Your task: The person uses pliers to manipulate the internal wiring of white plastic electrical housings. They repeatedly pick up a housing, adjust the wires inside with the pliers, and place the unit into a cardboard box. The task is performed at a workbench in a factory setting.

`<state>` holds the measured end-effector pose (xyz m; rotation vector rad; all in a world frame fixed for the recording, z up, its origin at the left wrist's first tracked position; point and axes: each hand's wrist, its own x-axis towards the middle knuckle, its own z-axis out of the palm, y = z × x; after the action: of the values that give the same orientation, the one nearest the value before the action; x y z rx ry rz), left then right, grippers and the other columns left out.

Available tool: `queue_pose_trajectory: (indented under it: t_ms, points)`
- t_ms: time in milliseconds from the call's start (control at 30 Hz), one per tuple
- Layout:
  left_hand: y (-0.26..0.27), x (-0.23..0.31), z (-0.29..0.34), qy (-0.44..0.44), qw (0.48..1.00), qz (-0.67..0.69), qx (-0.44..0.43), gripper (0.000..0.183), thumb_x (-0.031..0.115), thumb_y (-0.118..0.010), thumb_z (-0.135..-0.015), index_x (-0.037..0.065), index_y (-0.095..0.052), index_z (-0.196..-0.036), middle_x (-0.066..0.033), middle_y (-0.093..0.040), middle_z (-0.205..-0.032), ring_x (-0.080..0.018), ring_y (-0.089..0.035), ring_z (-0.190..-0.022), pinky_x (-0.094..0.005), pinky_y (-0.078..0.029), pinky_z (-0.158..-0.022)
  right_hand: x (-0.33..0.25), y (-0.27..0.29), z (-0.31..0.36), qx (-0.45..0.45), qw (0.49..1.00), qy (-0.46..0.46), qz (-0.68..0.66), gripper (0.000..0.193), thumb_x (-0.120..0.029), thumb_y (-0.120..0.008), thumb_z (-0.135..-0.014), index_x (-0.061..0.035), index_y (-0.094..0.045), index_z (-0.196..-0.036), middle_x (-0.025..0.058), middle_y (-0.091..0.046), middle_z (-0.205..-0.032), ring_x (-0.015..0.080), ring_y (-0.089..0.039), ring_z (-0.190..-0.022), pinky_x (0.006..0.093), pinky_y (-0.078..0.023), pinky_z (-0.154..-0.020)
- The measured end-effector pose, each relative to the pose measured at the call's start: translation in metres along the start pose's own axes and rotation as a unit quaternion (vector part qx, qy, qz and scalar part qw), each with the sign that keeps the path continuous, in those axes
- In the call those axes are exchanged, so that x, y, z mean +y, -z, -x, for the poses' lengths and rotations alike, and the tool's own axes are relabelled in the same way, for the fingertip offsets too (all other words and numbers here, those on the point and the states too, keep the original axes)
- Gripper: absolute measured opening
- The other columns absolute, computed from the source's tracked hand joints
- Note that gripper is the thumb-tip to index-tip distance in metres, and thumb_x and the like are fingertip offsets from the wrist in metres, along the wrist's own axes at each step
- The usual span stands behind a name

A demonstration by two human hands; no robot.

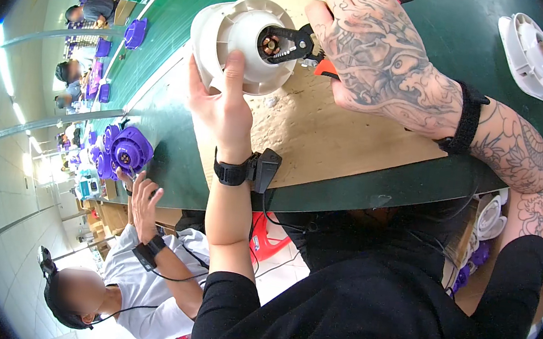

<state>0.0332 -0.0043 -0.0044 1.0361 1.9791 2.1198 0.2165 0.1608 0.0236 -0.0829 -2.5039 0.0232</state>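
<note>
My left hand (225,108) is closed on a white round plastic housing (213,31), its thumb along the front and the fingers behind. Inside the housing's round opening, copper-coloured parts (271,44) show. My right hand (389,59) grips a pair of pliers (298,45) with black jaws and an orange handle. The jaws reach into the opening at the copper-coloured parts; whether they clamp anything is too small to tell. Most of the handles are hidden in my right fist. Both hands are above a brown board on the green table.
The brown board (339,153) lies on the green table (414,194). Another white plastic housing (528,57) lies at the far right. At left, a co-worker's hand (143,202) is near purple housings (131,148). A red stool (267,238) stands below; white and purple parts (491,219) sit at lower right.
</note>
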Motion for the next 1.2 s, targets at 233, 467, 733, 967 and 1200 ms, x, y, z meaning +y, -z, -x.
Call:
queue_pose_trajectory:
  t_ms: [233,467,733,967,1200]
  points:
    - [-0.003,0.003,0.001,-0.023,1.0,-0.01,-0.014,0.043,0.01,-0.073,-0.095,-0.003,-0.056,-0.133,-0.0103,-0.069,-0.117,-0.0144,-0.068,-0.099,-0.0255,-0.054,-0.082,0.013,-0.021,0.009,0.095,0.989,0.091,0.067,0.062,-0.033,-0.057,-0.086,0.0121,-0.052,-0.128,0.0306,-0.054,-0.118,0.0421,-0.056,-0.112,0.06,-0.038,-0.107]
    - [-0.003,0.004,0.004,-0.036,0.999,-0.027,-0.017,0.047,0.011,-0.074,-0.095,-0.004,-0.055,-0.135,-0.0133,-0.068,-0.122,-0.0185,-0.067,-0.107,-0.0311,-0.053,-0.094,0.023,-0.048,0.008,0.138,0.975,0.122,0.125,0.059,-0.032,-0.059,-0.085,0.0093,-0.054,-0.127,0.0282,-0.055,-0.118,0.0404,-0.056,-0.112,0.057,-0.041,-0.105]
    - [-0.006,0.008,0.003,-0.04,0.998,-0.034,-0.018,0.045,0.011,-0.074,-0.094,-0.005,-0.057,-0.133,-0.0136,-0.069,-0.12,-0.0186,-0.067,-0.107,-0.0309,-0.053,-0.093,0.01,-0.021,0.0,-0.016,1.0,0.012,-0.019,0.055,-0.03,-0.064,-0.081,0.0061,-0.057,-0.122,0.0253,-0.057,-0.115,0.0388,-0.057,-0.109,0.0527,-0.043,-0.1]
    - [-0.007,0.01,0.008,-0.078,0.992,-0.102,-0.016,0.043,0.011,-0.075,-0.093,-0.007,-0.06,-0.129,-0.0126,-0.07,-0.116,-0.017,-0.067,-0.104,-0.0302,-0.053,-0.091,0.011,-0.013,-0.001,-0.082,0.98,-0.023,-0.178,0.052,-0.028,-0.069,-0.078,0.0033,-0.059,-0.118,0.0228,-0.059,-0.112,0.0373,-0.058,-0.107,0.049,-0.045,-0.097]
    - [-0.01,0.012,0.007,-0.084,0.991,-0.105,-0.014,0.042,0.011,-0.076,-0.092,-0.007,-0.061,-0.128,-0.0126,-0.071,-0.115,-0.017,-0.067,-0.103,-0.0301,-0.052,-0.092,0.02,-0.018,0.009,0.002,0.98,0.025,-0.196,0.049,-0.025,-0.073,-0.073,0.003,-0.061,-0.112,0.0198,-0.063,-0.1,0.0364,-0.062,-0.097,0.0466,-0.049,-0.089]
